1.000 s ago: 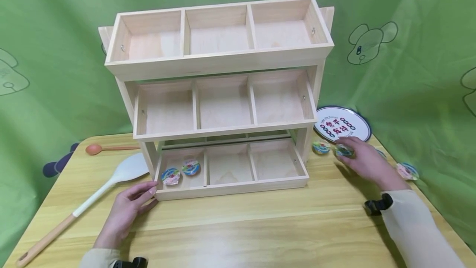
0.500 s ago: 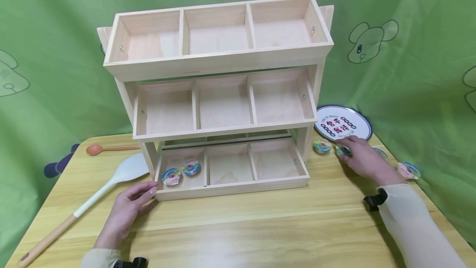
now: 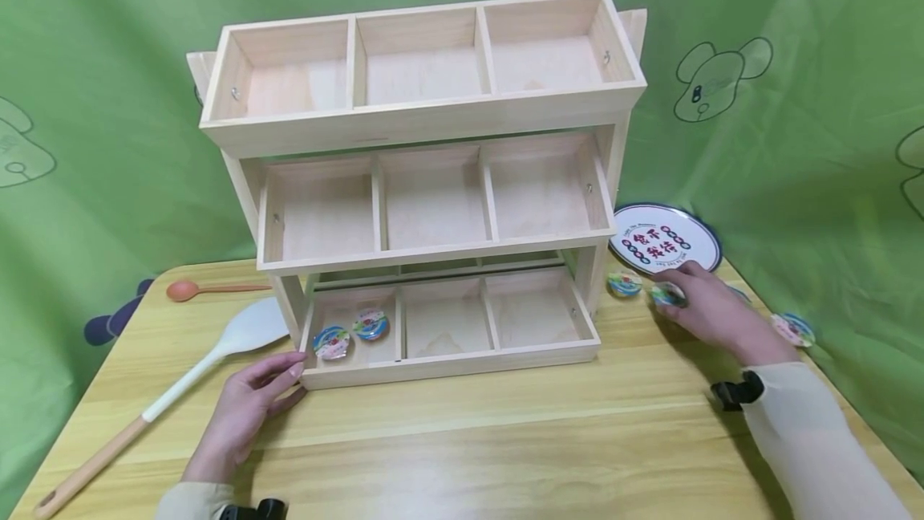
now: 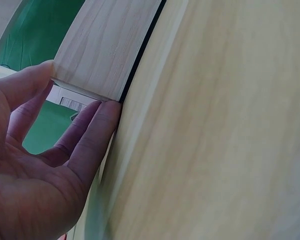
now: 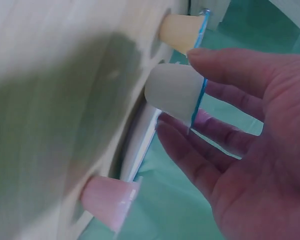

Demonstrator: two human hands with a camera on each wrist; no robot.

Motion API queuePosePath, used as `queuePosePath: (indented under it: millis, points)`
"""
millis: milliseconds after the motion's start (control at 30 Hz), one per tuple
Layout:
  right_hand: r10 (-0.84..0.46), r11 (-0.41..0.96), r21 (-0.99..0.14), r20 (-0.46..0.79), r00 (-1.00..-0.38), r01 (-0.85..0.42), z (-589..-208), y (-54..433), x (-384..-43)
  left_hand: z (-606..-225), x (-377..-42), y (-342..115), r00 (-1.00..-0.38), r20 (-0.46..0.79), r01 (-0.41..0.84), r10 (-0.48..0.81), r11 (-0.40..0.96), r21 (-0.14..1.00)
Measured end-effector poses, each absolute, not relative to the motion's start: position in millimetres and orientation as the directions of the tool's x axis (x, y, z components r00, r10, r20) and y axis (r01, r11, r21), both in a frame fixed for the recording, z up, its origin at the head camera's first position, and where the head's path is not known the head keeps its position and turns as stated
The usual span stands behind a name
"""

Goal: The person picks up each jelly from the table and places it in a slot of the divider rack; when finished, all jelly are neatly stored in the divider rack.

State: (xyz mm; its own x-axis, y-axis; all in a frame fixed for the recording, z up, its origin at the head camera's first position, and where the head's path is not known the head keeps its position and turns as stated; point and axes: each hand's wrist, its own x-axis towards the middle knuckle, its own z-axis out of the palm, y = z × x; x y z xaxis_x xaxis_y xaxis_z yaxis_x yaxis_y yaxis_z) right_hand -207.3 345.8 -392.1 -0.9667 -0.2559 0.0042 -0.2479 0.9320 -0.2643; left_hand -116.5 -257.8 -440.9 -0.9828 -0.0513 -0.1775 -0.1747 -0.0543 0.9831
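Note:
My right hand (image 3: 703,307) holds a pale jelly cup (image 5: 172,92) by its lid rim, thumb on one side and fingers on the other. In the right wrist view a peach jelly cup (image 5: 180,31) stands beyond it and a pink one (image 5: 109,201) nearer. Another jelly cup (image 3: 792,330) lies at the table's right edge. My left hand (image 3: 249,401) pinches the lower front left corner of a three-tier wooden rack (image 3: 447,361), its thumb above the front board (image 4: 102,47) and fingertips below. Two jelly cups (image 3: 332,343) sit in the bottom tier's left compartment.
A white plate with red characters (image 3: 657,235) lies behind the right-hand cups. Left of the rack are a white turner with a wooden handle (image 3: 191,375) and a small orange spoon (image 3: 184,290). Green curtain (image 3: 794,183) hangs around the wooden table (image 3: 462,456).
My right hand shifts only slightly around the jelly cup, whose lid now shows more between the fingers. The left hand stays at the rack's corner.

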Motion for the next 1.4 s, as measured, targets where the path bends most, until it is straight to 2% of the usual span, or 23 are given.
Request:
queuePosePath:
  millis: [133,600,1033,1400]
  points:
    - [-0.262,0.934,-0.247,0.011,-0.965,-0.257,-387.0,344.3,-202.7,-441.7,-116.4,-257.6,-0.984,-0.172,-0.169,-0.054,-0.053,0.984]
    - [-0.309,0.909,-0.294,-0.004,-0.951,-0.294,-373.7,339.8,-186.0,-443.1,-114.3,-258.1,-0.979,-0.195,-0.191,-0.065,-0.067,0.979]
    - [-0.345,0.907,-0.236,0.056,-0.937,-0.348,-367.7,329.6,-167.8,-443.9,-113.4,-256.7,-0.977,-0.206,-0.202,-0.062,-0.061,0.978]
    - [-0.376,0.892,-0.238,0.083,-0.923,-0.384,-352.5,312.3,-154.5,-439.2,-116.6,-256.1,-0.980,-0.186,-0.182,-0.067,-0.055,0.982]
